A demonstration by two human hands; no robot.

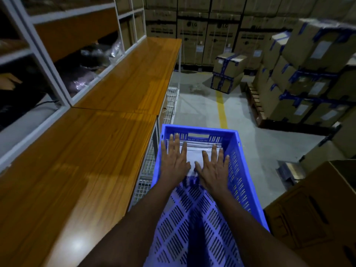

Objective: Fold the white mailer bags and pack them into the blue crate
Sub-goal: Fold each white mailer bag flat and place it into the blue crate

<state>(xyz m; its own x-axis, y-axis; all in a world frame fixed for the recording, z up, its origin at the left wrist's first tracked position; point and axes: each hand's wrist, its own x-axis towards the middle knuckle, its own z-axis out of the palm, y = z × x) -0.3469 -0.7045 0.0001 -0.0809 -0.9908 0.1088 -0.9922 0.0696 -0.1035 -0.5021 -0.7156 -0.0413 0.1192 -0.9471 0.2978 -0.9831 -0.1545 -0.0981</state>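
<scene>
Looking down a dim warehouse aisle. Far wall: stacked brown cardboard cartons (202,35) with printed logos, rising past the top of view. Left side: long orange-brown wooden worktop (96,141), two sections butted end to end, running away from the camera. Behind it, white metal shelving (48,60) with dark plastic-wrapped items in the lower bays; contents too dim to identify. Right side: tan boxes bound with blue tape (312,74), piled on a pallet. Lower right corner: plain brown cardboard box (317,209), top flap raised.

Centre, just right of the worktop's edge: blue perforated plastic crate (242,170), long axis pointing away from the camera. Its slotted floor shows on the near side. White wire-mesh baskets (171,105) sit under the worktop, beside the crate's left wall. Yellow painted floor line (221,110) runs on beyond the crate's far end.

White mailer bags (198,151): a flat stack inside the crate, at its far end, against the far wall. Count not readable.

Left hand (174,160): palm down on the left part of the stack, fingers straight and spread, nothing gripped; fingertips reach the far wall. Right hand (213,170): palm down on the right part of the stack, fingers straight and spread, pressing flat, nothing gripped. Thumbs lie close together.
</scene>
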